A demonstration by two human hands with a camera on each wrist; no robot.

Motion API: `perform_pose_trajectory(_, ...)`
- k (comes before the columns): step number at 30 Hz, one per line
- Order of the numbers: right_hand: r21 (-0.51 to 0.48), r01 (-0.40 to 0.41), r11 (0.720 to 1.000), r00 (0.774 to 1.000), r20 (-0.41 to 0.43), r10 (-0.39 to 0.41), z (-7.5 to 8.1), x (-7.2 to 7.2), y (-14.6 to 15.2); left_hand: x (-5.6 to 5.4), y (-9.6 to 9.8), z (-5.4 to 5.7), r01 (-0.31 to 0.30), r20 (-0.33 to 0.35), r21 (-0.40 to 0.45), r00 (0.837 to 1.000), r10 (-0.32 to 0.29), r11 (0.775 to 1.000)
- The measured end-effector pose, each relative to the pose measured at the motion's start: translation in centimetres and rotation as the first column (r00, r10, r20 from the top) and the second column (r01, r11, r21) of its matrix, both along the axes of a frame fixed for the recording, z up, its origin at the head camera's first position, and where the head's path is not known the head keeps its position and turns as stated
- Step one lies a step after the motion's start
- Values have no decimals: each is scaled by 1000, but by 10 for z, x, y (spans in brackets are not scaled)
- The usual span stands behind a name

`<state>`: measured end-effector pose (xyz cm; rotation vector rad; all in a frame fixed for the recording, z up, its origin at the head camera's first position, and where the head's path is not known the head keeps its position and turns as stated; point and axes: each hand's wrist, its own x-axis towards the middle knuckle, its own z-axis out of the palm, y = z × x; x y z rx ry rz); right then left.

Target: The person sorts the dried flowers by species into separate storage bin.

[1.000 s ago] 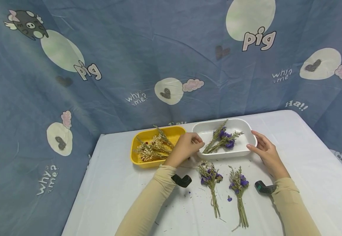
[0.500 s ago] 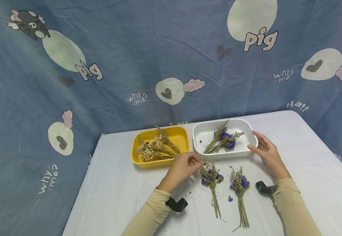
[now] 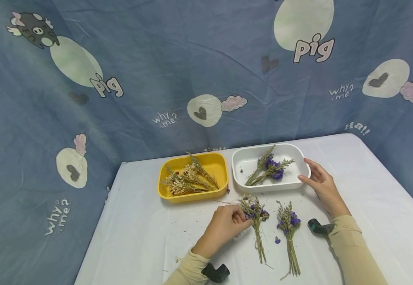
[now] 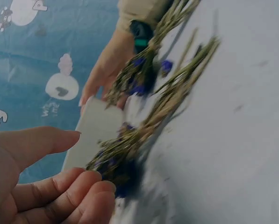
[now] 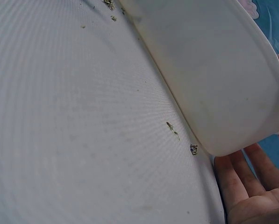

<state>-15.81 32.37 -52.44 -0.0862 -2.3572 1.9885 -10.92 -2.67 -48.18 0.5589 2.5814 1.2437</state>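
Note:
My left hand is beside the left of two tied bunches of dried purple flowers; in the left wrist view its thumb and fingers stand apart, nothing between them. That bunch lies on the table, flower heads toward the back. To its right is the second bunch. With my right hand I hold the right end of a white tray, thumb at the front corner and fingers along the end. Inside it are purple dried-flower sprigs. The right wrist view shows fingers against the tray wall.
A yellow tray with cream dried flowers stands left of the white one. A loose purple blossom lies between the bunches. Bits of stem and petal dot the white tablecloth. A blue printed curtain hangs behind.
My left hand has come back from the white tray's left end, down toward the near bunch. A small dark bit now shows inside the white tray. My right hand stays on the tray.

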Motion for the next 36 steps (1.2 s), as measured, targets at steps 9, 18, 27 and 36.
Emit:
perform_pose_trajectory(9,11,-3,1000,1000,8,3,0,1,-1,17,11,-16,-37,-112,-116,993,24,993)
perform_pose_trajectory(18,43,-2,999,1000,5,2,1,2,0,14,24,-18,-70,-224,-237,975,15,969)
perform_pose_trajectory(27,29,-2,1000,1000,5,2,0,1,1,13,25,-18,-71,-245,-266,969,4,961)
perform_pose_trajectory(36,15,-3,1000,1000,1,3,-1,1,1,7,12,-14,-58,-199,-244,980,9,968)
